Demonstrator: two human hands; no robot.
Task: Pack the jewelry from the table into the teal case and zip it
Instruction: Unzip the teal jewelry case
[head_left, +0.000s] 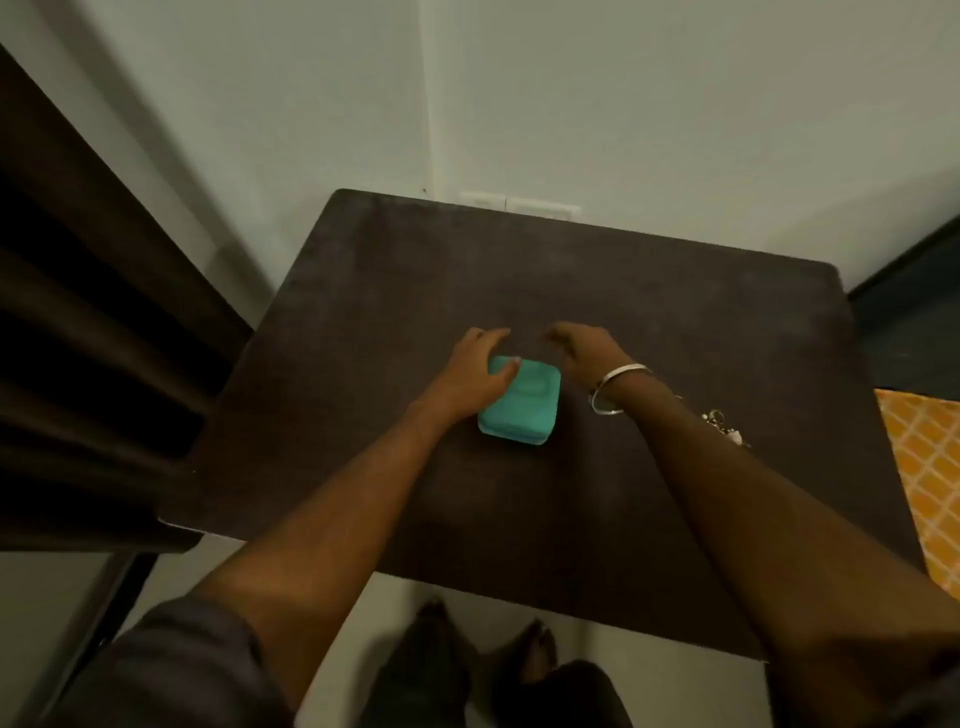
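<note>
Teal case (521, 402): closed, flat on the dark table (623, 291) near its middle, long axis running away from the person. It is held at its far left corner by the left hand (475, 371), thumb laid on the lid; the right hand (582, 351) hovers just beyond the far right corner, fingers loosely curled and clamped on nothing. Jewelry (724, 428): a small pile on the table well to the right of the case, nearer the right arm.

The person wears a dark grey sleeve (171, 670) pushed up above the left elbow, a thin silver bangle (618, 387) on the right wrist, and dark trousers (519, 691).
</note>
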